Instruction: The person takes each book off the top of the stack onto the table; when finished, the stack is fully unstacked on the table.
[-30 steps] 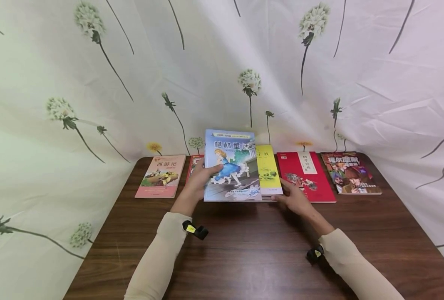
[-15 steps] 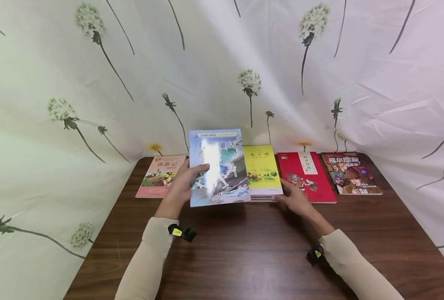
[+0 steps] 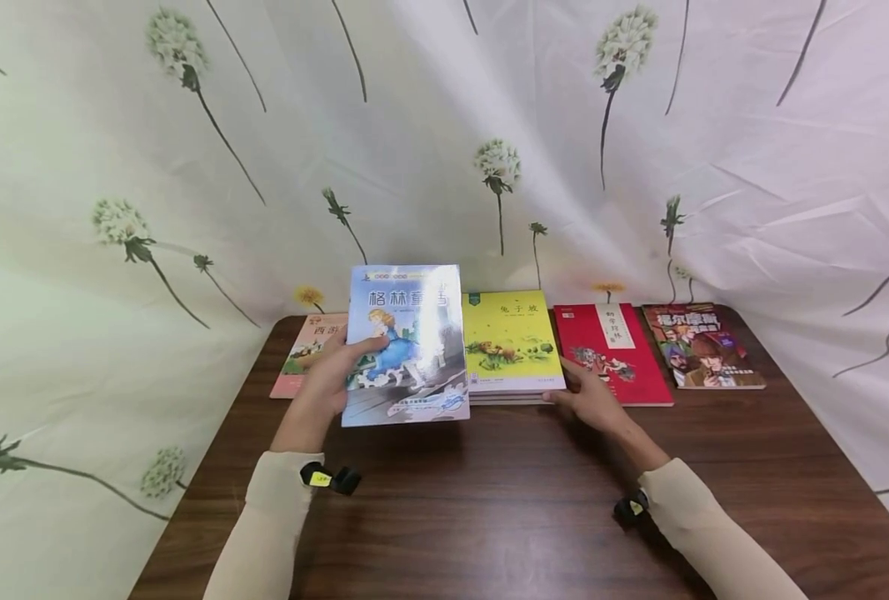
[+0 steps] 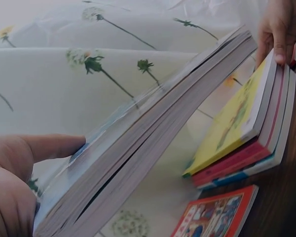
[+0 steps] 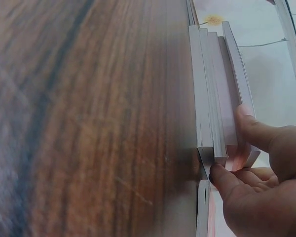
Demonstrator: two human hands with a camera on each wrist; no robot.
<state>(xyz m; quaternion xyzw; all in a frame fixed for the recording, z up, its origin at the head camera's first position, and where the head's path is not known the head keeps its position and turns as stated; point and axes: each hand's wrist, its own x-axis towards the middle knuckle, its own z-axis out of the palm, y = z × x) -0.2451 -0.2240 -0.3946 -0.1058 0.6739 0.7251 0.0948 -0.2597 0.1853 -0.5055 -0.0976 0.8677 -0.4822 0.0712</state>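
My left hand (image 3: 322,383) grips a thick blue picture-cover book (image 3: 407,342) at its left edge, thumb on the cover. The book hangs tilted above the table; in the left wrist view its page edges show gaps, and whether it is more than one volume I cannot tell. Beside it lies a stack of several books topped by a yellow book (image 3: 511,337). My right hand (image 3: 594,398) holds that stack at its front right corner. The right wrist view shows the thumb (image 5: 256,129) against the upper books' front edges and curled fingers along the side.
A pink book (image 3: 309,350) lies partly behind the blue one. Left of the stack sits a red-bordered book (image 4: 217,215). On the right are a red book (image 3: 612,354) and a detective-cover book (image 3: 705,346). A dandelion-print cloth (image 3: 429,167) hangs behind the wooden table (image 3: 489,508).
My left hand has carried the blue book leftward and slightly nearer, off the yellow book, which is now mostly uncovered. It now overlaps the pink book. My right hand stays at the stack.
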